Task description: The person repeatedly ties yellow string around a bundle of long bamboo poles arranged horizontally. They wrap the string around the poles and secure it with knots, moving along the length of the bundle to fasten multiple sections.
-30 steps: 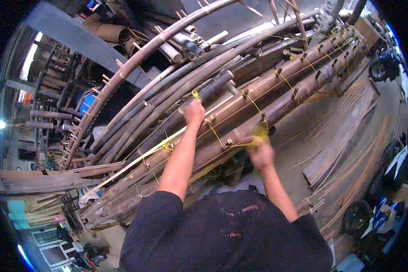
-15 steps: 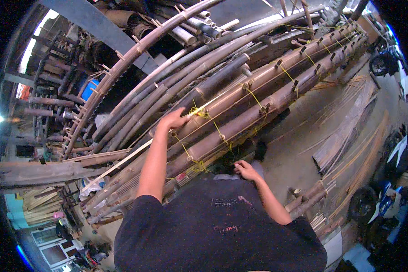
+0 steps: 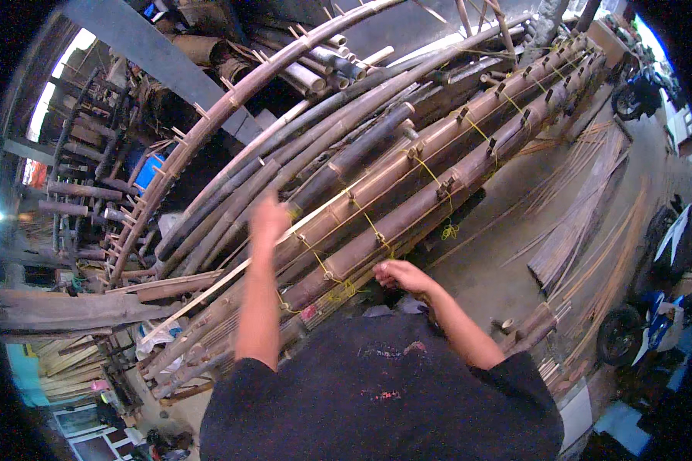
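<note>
Two long bamboo poles lie side by side, the far pole (image 3: 392,180) and the near pole (image 3: 407,215), joined across by lengths of yellow cord (image 3: 367,217) tied at short pegs. A pale bamboo strip (image 3: 211,293) runs along the far pole's outer side. My left hand (image 3: 269,219) is raised near the far pole, smeared by motion; a yellowish patch shows at its fingertips, too blurred to name. On the near side, my right hand (image 3: 402,276) is closed just below the near pole, close to the cord; what its fingers hold is hidden.
Behind the poles lie stacked bamboo lengths (image 3: 315,146). A curved bamboo pole with pegs (image 3: 200,131) arches over at the left. To the right are a wooden plank (image 3: 580,207), thin strips on the floor and parked motorbikes (image 3: 621,336). A loose cord bunch (image 3: 450,230) hangs from the near pole.
My left hand has moved left, away from the yellow cord bunch it touched on the far pole; that bunch no longer shows there. My right hand has shifted left and up toward the near pole.
</note>
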Tool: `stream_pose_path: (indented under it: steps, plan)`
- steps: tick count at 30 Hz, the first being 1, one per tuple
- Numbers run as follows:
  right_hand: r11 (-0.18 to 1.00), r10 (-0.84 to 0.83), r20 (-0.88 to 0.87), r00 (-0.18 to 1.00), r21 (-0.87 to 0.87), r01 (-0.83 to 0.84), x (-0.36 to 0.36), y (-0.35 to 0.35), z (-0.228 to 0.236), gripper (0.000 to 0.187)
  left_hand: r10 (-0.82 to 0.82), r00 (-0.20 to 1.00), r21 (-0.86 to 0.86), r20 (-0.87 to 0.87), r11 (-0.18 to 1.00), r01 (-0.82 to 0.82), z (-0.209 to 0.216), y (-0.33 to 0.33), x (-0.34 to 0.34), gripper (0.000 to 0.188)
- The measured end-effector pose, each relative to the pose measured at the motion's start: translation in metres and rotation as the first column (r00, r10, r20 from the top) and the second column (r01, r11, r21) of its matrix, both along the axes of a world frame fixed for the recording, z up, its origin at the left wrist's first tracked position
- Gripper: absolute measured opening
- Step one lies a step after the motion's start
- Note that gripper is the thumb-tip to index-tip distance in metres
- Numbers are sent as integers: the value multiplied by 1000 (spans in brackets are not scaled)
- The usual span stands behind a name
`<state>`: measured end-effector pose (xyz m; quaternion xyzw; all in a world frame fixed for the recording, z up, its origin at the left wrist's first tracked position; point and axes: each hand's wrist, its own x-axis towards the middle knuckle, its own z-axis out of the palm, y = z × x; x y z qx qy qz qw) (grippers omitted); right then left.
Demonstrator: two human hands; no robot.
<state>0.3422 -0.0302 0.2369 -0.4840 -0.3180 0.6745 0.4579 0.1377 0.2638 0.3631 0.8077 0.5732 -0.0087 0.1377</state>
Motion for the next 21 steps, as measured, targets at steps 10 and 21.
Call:
stream_pose_path:
  steps: [10, 21]
  plan:
    - [748, -445, 279, 851, 638, 182, -61, 163, 155, 38, -260, 881, 160, 396, 964, 213, -70, -119, 97, 29]
    - [884, 203, 471, 858, 289, -368, 40, 140, 145, 49, -251, 890, 36, 380, 966, 257, -50, -104, 89, 31]
